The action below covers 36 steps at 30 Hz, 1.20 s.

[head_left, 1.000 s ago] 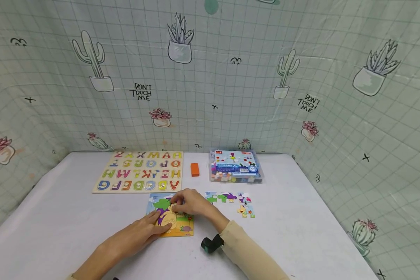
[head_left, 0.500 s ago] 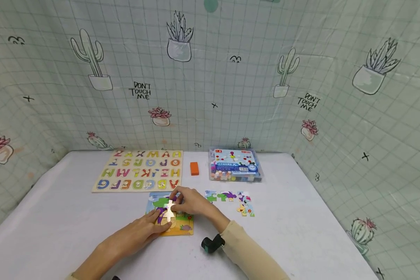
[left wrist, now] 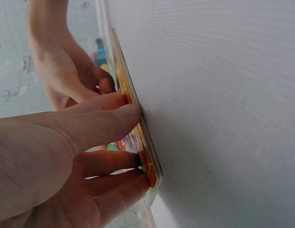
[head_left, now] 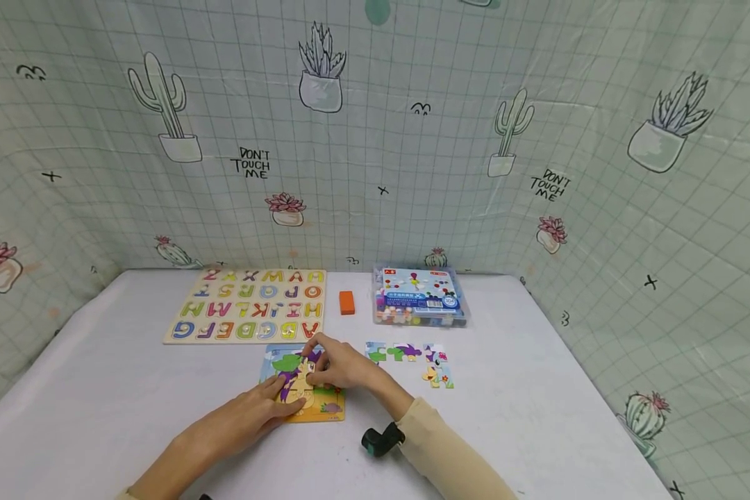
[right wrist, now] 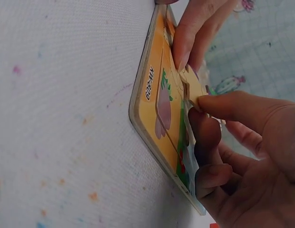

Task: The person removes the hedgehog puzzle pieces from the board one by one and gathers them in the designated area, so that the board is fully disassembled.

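A jigsaw board [head_left: 333,415] with a cartoon picture lies on the white table in front of the person. The left hand [head_left: 256,411] rests on its left part, thumb and fingertips pressing on the picture with the fingers fairly straight. Over the middle of the board, the right hand [head_left: 342,366] pinches a yellow puzzle piece [right wrist: 195,85] between thumb and fingers. In the right wrist view this piece sits slightly raised and tilted over the board's surface. Fingers partly hide the upper part of the picture. Loose puzzle pieces [head_left: 406,352] lie to the right of the board.
Behind the jigsaw lies a wooden alphabet board [head_left: 240,319] with coloured letters. An orange block [head_left: 346,303] and a clear plastic box [head_left: 420,295] of coloured parts stand at the back. A patterned curtain [head_left: 350,153] surrounds the table.
Half a second ago the piece in the right fingers shone with glare; now its picture shows again, so its tilt has changed. Both hands stay at nearly the same spots.
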{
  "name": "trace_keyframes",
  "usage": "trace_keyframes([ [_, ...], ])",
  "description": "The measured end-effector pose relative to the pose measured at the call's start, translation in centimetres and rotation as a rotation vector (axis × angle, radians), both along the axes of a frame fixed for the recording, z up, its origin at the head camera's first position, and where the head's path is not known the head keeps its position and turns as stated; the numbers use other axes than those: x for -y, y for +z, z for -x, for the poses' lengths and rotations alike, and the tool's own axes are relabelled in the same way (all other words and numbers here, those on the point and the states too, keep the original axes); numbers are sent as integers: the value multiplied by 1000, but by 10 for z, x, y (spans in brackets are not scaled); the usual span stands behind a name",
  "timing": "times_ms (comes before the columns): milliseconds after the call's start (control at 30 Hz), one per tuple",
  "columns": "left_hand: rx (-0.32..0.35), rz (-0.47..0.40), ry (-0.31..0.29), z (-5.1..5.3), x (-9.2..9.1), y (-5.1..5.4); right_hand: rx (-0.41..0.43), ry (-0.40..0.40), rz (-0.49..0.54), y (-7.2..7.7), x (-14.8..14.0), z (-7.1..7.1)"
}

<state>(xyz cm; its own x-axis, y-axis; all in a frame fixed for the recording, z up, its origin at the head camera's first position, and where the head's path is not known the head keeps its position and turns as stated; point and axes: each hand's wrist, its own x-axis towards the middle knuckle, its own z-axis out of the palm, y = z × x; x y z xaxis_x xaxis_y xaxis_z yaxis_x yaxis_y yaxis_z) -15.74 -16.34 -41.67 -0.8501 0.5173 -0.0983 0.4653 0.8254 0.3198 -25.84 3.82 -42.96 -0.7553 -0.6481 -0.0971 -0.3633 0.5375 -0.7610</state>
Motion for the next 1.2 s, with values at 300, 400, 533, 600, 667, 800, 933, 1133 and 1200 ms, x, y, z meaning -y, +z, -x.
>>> trace_keyframes([
  [300,14,-1,24,-2,0,-1,22,-37,32,1,-4,-2],
  [400,1,1,18,-2,0,-2,21,-41,33,2,-10,-1],
  [533,-9,12,13,-1,0,-2,25,-43,52,3,-24,1],
  [600,-5,16,18,-1,0,-2,32,-48,68,4,-34,3],
  [667,1,23,27,0,-1,-1,31,-51,70,3,-43,5],
  [800,8,24,40,0,-1,-1,42,-52,58,2,-64,6],
  [933,-12,19,31,-1,0,-1,51,-55,44,1,-86,5],
  [1133,-44,10,-2,-2,1,-2,61,-53,31,3,-120,1],
  [1200,-43,6,-4,-2,1,-2,64,-59,31,4,-130,1],
])
